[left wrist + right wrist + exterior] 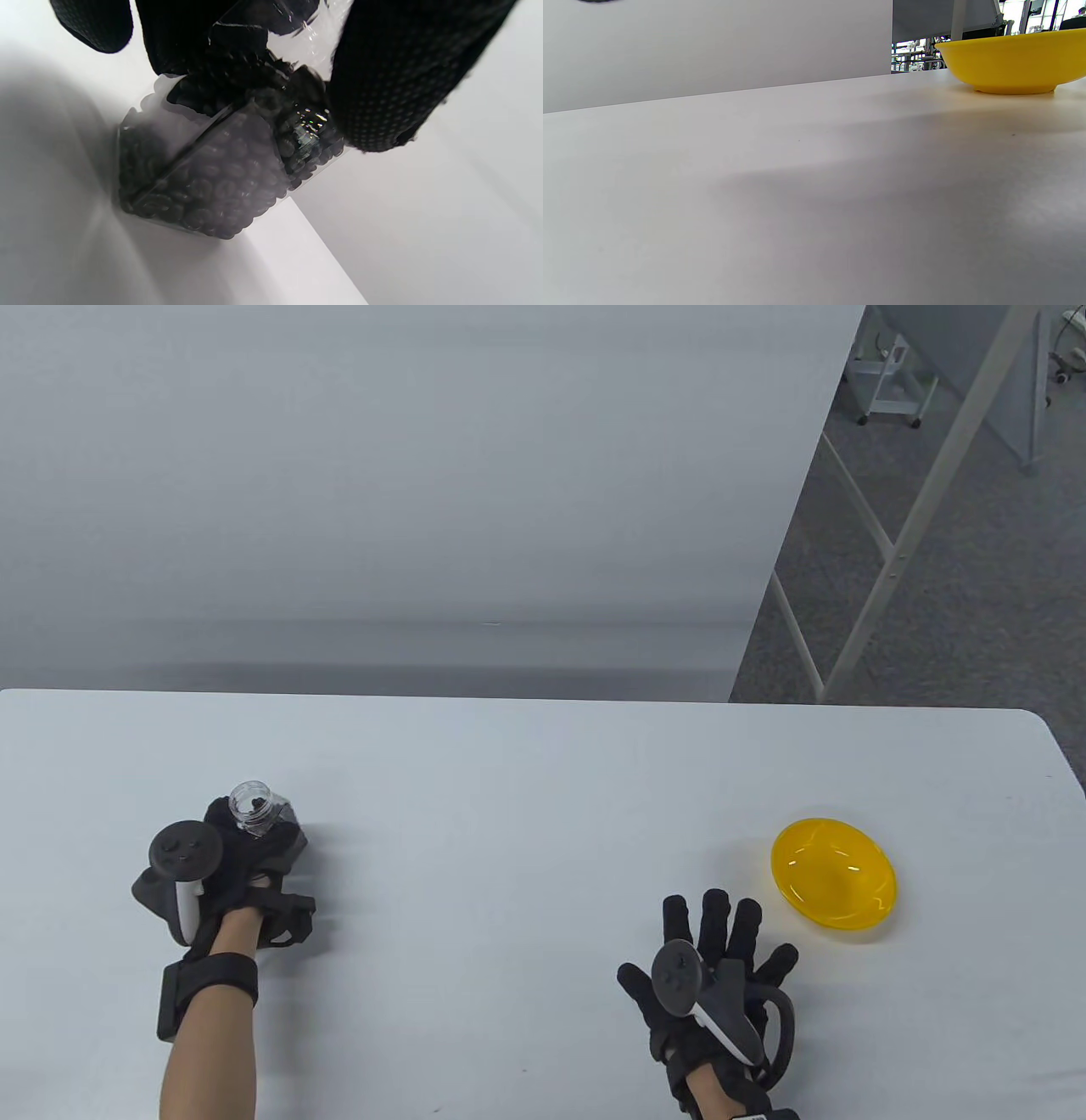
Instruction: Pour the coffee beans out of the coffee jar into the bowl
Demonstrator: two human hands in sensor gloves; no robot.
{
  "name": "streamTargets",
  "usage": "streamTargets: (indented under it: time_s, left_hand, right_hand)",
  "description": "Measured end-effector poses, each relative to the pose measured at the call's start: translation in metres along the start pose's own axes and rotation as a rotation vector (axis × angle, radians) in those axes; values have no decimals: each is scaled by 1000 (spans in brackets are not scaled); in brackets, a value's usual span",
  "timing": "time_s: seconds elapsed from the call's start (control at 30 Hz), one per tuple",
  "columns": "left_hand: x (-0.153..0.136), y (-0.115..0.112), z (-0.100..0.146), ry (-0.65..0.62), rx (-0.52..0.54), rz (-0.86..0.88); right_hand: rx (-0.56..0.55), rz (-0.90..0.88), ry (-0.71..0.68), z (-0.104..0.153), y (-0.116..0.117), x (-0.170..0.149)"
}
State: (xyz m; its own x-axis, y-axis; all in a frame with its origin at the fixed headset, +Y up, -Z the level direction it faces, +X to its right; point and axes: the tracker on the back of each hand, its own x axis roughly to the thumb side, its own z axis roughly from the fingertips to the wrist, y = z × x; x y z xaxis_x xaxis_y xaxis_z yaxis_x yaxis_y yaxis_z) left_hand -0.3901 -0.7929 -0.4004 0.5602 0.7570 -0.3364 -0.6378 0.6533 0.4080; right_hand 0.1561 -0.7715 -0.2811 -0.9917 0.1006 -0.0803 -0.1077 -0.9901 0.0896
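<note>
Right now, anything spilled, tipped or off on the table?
Nothing stands out. No loose beans on the table; the open coffee jar sits gripped in the left hand, the yellow bowl upright, the right hand flat.

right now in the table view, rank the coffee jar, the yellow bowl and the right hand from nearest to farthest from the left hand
1. coffee jar: held in the left hand, at the table's left.
2. right hand: lies flat, fingers spread, right of centre near the front edge.
3. yellow bowl: farthest, just beyond the right hand on the right.
</note>
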Motion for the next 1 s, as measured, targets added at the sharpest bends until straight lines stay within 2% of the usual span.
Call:
streamTargets:
  time_s: [0.2, 0.47, 1.0]
  left_hand:
    - [4, 8, 5, -34, 38, 21]
    - [31, 23, 20, -128, 19, 53]
    - [73, 39, 81, -304, -68, 123]
  right_hand:
    - [-4, 22, -11, 0, 0, 4]
    - [-27, -11, -15, 4, -4, 1]
    - [-99, -83, -88, 20, -18, 7]
